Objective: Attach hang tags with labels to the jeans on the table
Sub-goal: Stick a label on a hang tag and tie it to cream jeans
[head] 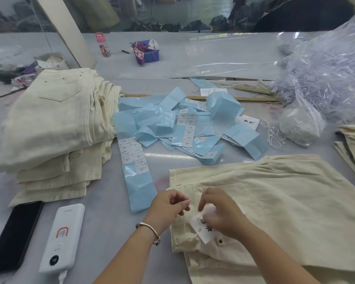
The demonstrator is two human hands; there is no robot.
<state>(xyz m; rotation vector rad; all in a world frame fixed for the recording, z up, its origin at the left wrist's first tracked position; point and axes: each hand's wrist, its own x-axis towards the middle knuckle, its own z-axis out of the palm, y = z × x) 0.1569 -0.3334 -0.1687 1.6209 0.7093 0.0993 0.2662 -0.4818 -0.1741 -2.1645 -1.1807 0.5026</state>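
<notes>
Working low in the frame's centre over cream jeans spread flat across the lower right of the table. Left hand, with a silver bangle on its wrist, fingers curled with fingertips pinched together just above the waistband edge; whatever is pinched is too thin to make out (a string, perhaps, but cannot tell). Right hand curled over a white hang tag with black characters, gripping it against the jeans beside a dark button; motion blur over the fingers. Heaped in the middle of the frame, pale blue label strips, some still carrying white printed stickers, with one long strip trailing down toward the left hand. Stacked at left centre, folded cream jeans. Lying at lower left, a black phone just beside a white power bank. Slumped at upper right, a clear plastic bag of fasteners, and near it a loose tag and white strings.
</notes>
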